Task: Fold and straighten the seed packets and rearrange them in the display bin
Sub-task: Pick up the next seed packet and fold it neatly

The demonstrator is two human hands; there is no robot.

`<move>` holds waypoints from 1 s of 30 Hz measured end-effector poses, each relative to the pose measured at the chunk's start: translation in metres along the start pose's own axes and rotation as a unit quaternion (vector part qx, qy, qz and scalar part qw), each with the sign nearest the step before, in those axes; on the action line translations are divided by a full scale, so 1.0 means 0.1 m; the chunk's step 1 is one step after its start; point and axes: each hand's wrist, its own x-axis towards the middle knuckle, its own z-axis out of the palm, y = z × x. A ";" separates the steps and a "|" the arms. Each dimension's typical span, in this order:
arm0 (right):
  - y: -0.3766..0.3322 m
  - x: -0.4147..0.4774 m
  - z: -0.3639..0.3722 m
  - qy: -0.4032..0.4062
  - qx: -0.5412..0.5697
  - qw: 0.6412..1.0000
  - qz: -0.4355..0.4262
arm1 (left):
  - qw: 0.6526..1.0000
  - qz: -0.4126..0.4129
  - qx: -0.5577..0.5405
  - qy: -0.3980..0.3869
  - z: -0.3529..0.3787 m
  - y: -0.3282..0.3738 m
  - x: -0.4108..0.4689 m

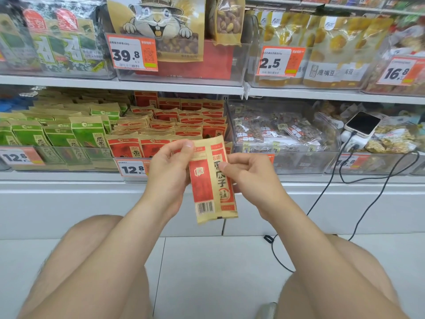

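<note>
1. The seed packet [210, 180] is held only by its upper half, and its barcode end hangs free. If a fold is pressed while that end swings, the crease will probably set crooked.
2. The red packets [184, 120] in the display bin [122, 157] stand in tight, overlapping rows. Pushing this one in hard could buckle its neighbours or tip the front row over the clear wall.
3. The green packets [57, 134] sit just beside the red ones, so a careless return could put it in the wrong section.
4. Both hands have a closed grip on the packet. The left hand [169, 171] pinches its upper left edge between thumb and fingers. The right hand [250, 176] presses its thumb on the printed face, with the fingers curled behind the right edge.
5. The packet hangs between the two grips, upright with a slight tilt. It is in the air just in front of the bin's front wall, outside the bin and above the floor.
</note>
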 end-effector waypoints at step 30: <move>0.05 0.01 -0.04 0.088 -0.256 0.946 -0.177 | 0.954 0.168 0.246 -0.018 -0.04 -0.06 0.00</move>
